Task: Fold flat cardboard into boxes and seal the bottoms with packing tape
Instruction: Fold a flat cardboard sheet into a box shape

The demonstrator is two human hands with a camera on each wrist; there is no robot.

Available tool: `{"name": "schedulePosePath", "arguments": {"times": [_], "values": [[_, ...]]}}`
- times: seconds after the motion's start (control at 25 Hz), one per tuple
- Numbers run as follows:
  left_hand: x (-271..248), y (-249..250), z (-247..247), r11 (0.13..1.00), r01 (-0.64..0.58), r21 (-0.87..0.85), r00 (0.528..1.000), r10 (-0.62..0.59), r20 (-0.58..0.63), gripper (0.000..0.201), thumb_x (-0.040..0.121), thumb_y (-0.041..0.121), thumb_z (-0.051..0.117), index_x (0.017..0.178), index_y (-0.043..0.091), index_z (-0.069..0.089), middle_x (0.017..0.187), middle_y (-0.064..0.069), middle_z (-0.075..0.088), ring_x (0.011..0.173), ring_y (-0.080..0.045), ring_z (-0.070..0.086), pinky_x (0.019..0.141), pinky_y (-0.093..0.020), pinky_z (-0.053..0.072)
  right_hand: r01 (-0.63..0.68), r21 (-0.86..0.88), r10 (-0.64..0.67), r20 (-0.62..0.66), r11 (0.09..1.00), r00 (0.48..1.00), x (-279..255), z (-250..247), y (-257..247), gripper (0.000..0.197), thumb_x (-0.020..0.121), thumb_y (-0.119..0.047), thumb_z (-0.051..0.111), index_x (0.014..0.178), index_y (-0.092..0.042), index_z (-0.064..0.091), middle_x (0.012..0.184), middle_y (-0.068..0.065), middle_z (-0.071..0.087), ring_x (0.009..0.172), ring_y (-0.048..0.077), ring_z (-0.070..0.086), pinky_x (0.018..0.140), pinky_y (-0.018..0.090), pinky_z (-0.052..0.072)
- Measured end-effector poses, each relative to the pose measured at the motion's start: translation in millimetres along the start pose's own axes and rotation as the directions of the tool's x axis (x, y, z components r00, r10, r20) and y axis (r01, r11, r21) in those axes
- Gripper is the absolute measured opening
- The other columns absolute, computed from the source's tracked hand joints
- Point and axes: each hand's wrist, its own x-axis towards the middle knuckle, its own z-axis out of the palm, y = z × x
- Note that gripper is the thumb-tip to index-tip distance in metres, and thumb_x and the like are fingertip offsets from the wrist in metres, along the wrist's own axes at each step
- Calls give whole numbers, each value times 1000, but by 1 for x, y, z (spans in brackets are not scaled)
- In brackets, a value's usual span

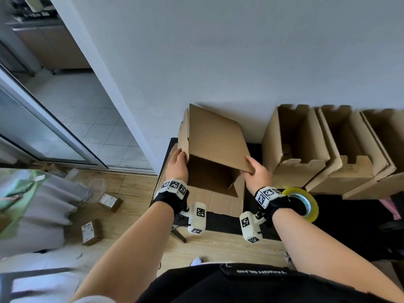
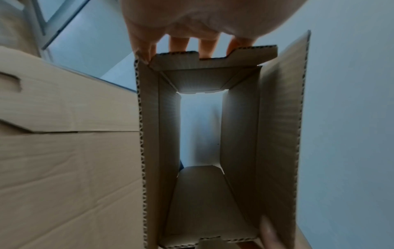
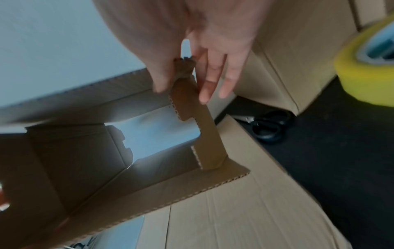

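A brown cardboard box (image 1: 215,136), opened into a tube with both ends unsealed, is held tilted above a stack of flat cardboard (image 1: 220,204). My left hand (image 1: 182,157) grips its near left corner; in the left wrist view the fingers (image 2: 204,45) lie behind a short end flap (image 2: 213,60) and the thumb rests on the edge. My right hand (image 1: 251,167) holds the near right corner, pinching a notched side flap (image 3: 192,104) between thumb and fingers (image 3: 213,79). A yellow tape roll (image 1: 303,202) lies just right of my right wrist.
Three folded boxes (image 1: 295,149) stand in a row against the wall at the right. Black scissors (image 3: 268,129) lie on the black table (image 1: 341,206) between the flat stack and those boxes. Small parcels (image 1: 110,202) lie on the wooden floor at the left.
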Motion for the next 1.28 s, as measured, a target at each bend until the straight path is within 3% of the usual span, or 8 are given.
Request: {"name": "schedulePosePath", "arguments": {"times": [0.16,0.24,0.44,0.76,0.96,1.12,1.16,1.28], "values": [[-13,28,-2,996,-79,48,988,84,-133,44,97,48,35,128,30,60,128,0,62,120,-24,53,106,-39,39,107,-129,-130,-192,986,973,10,-19,-27,42,97,-38,54,137,-25,55,115,8,65,106,27,60,91,35,50],[-19,51,-2,978,-168,123,975,183,-123,38,96,48,31,107,35,65,113,0,65,109,-26,53,104,-44,39,132,-177,-175,-260,975,949,15,-27,-48,42,97,-45,51,132,-24,60,109,8,64,101,26,61,84,33,50],[-16,98,-6,961,-111,253,990,129,-56,48,96,51,32,69,16,51,73,-3,58,82,-32,56,79,-38,43,60,-216,-125,-300,975,946,27,-44,-88,44,93,-60,45,118,-29,65,108,0,69,98,27,63,77,34,51],[19,84,-17,937,37,347,999,-48,21,34,87,49,59,87,15,61,83,-2,61,84,-25,57,71,-29,40,-107,59,117,-220,993,968,32,-57,-96,48,94,-53,52,127,-19,47,115,3,61,102,27,60,76,31,44],[34,62,-24,989,35,144,995,-20,-99,35,83,35,71,110,15,62,100,3,61,95,-20,59,81,-29,45,89,146,-55,-223,985,973,29,-40,-95,25,95,-39,56,94,-14,60,94,2,65,87,19,60,69,27,42],[35,61,-20,985,-127,119,981,142,-135,13,81,26,66,91,22,73,92,6,71,89,-17,65,73,-26,46,251,73,-243,-102,965,965,26,-26,-95,39,95,-53,48,67,-29,56,74,-9,57,77,11,54,75,31,42],[35,61,-19,989,-126,76,987,133,-92,15,79,28,62,82,22,75,86,5,73,89,-19,66,75,-29,50,271,31,-270,-51,962,962,27,-23,-94,45,91,-64,45,69,-28,61,77,-10,58,82,10,54,78,33,43],[37,65,-19,997,-74,-1,997,74,-31,32,66,38,50,72,21,77,82,0,75,90,-24,67,85,-39,52,187,-87,-181,74,979,981,32,-20,-96,83,68,-90,42,117,-28,68,123,-4,62,122,12,51,105,37,41]]}}
